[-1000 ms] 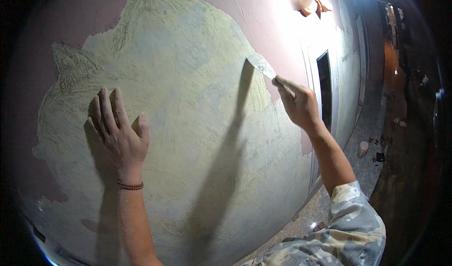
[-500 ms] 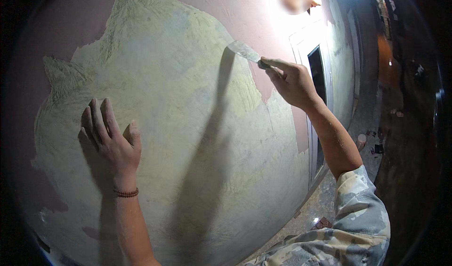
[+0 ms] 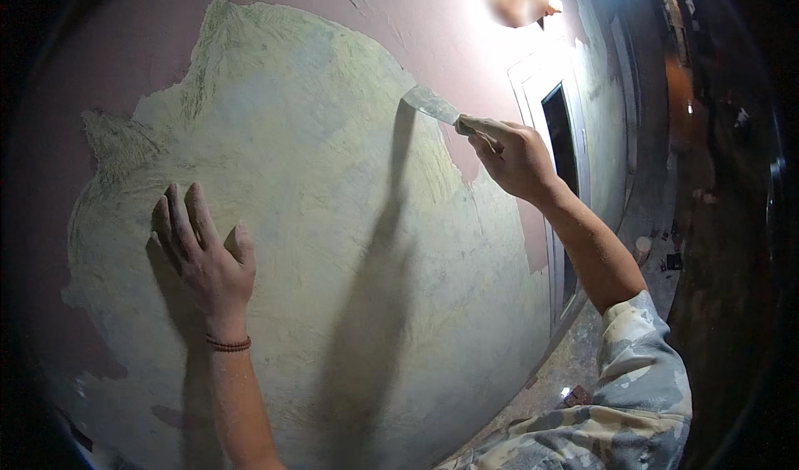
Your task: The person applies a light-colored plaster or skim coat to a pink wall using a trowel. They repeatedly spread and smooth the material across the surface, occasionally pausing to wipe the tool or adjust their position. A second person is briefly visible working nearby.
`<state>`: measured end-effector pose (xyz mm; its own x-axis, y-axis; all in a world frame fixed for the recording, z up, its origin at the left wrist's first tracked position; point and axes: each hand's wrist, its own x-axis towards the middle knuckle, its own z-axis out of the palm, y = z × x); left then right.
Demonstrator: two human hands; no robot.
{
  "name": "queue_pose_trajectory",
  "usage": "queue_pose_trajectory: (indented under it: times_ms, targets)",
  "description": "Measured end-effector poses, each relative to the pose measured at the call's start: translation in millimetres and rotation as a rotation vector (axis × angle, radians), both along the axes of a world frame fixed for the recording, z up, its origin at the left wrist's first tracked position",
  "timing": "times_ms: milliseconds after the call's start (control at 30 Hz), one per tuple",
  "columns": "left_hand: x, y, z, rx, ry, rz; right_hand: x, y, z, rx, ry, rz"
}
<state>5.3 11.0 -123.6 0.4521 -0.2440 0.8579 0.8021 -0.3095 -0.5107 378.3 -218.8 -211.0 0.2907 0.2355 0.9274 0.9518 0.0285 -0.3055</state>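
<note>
Pale, roughly skimmed filler (image 3: 291, 212) covers a large irregular patch of the pink wall (image 3: 125, 54). My left hand (image 3: 204, 266), with dusty fingers stretched apart, lies against the patch at centre left. My right hand (image 3: 516, 158) is closed round the handle of a putty knife (image 3: 429, 104). The knife's wide blade is at the upper right edge of the patch, where pale filler meets pink paint, and its long shadow runs down the wall.
A white-framed opening (image 3: 559, 137) is in the wall to the right. Above it is a blurred tan shape (image 3: 516, 0) in glare, too unclear to name. Small items, including a pale cylinder (image 3: 642, 245), lie at lower right beside a dark area.
Since a second ago the putty knife and my right hand have moved a little upward along the patch edge. The view has shifted slightly. My left hand stays spread on the wall.
</note>
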Motion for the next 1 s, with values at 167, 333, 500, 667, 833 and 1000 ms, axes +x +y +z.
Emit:
queue_pose_trajectory:
  times_ms: [167,333,500,667,833,1000]
  targets:
    - [-2,-1,0,-0.002,0.002,0.043,8,6,9,0.123,-0.121,0.034]
    - [-1,3,-2,-0.016,-0.003,-0.004,12,3,17,-0.04,-0.056,0.023]
    - [-2,3,-3,-0.041,-0.011,0.011,13,0,29,0.004,-0.123,0.014]
    - [-1,-2,-3,-0.045,-0.01,0.018,13,3,28,-0.026,-0.039,0.015]
    - [0,-5,-3,-0.062,-0.017,0.057,13,8,31,0.086,-0.113,0.065]
    - [-1,-3,-3,-0.064,-0.003,0.018,16,6,37,0.038,-0.116,0.012]
